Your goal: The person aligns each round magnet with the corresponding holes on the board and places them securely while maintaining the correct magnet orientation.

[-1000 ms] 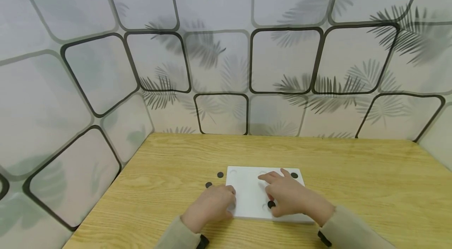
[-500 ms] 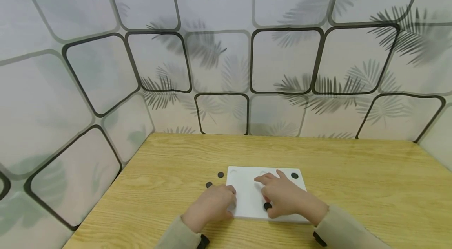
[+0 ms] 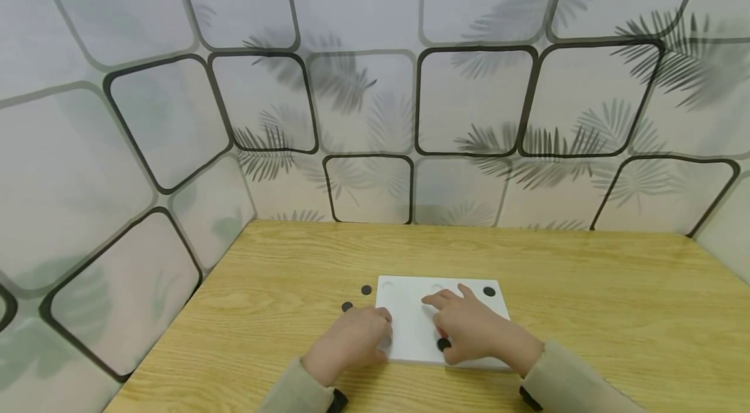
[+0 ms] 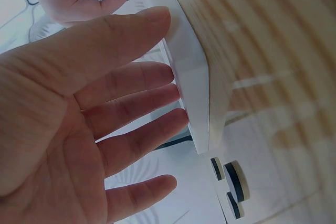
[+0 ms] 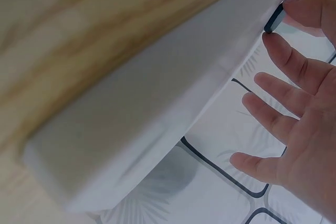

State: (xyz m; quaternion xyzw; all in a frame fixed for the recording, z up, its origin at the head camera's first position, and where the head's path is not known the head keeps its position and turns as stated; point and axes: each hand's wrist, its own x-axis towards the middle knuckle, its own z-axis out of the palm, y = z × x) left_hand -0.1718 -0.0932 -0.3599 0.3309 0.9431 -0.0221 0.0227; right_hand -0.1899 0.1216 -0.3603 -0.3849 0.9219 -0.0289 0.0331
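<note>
A white board [image 3: 413,322] with shallow round recesses lies on the wooden table. My right hand [image 3: 469,328] is over its right half, pinching a small black disc [image 5: 274,18] between thumb and index finger, close to the board's near edge. The other right fingers are spread. My left hand [image 3: 351,338] rests at the board's left end; in the left wrist view its thumb [image 4: 155,19] lies against the side and several extended fingertips touch the board's edge. Another black disc [image 3: 489,292] sits in the far right recess.
Two black discs [image 3: 366,290] [image 3: 347,306] lie on the table left of the board. The left wrist view shows three loose discs [image 4: 234,182] beyond the board's end. A patterned wall covering [image 3: 375,107] rises behind the table [image 3: 293,250].
My right hand has shifted a little left and nearer with the black disc, then almost stopped. The left hand and the board have stayed in place.
</note>
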